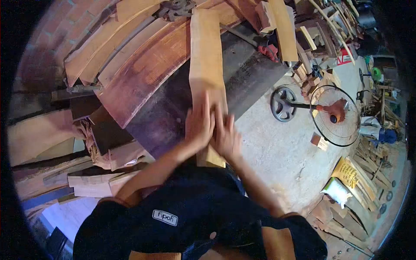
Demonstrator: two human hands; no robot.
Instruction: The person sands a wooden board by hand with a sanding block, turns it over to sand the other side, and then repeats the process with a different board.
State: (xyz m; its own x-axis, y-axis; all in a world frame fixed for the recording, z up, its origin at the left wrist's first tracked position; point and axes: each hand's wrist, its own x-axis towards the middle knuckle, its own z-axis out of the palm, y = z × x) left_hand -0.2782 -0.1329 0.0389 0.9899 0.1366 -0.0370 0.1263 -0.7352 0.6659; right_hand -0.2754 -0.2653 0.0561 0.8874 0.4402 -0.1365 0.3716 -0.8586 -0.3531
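A long pale wooden board (206, 52) runs away from my body across a dark work surface (247, 65). Both hands lie on the near part of this board, side by side and almost touching. My left hand (200, 125) rests on its left side with the fingers stretched forward. On the right side lies my right hand (226, 134), its fingers spread and slightly blurred. The near end of the board shows below my hands, close to my dark shirt.
Large curved planks (147, 65) lie left of the board. A red-handled tool (268, 52) is on the dark surface. A standing fan (336, 115) and a yellow sack (346, 173) are on the floor at the right. Wood pieces (93, 182) are stacked at the left.
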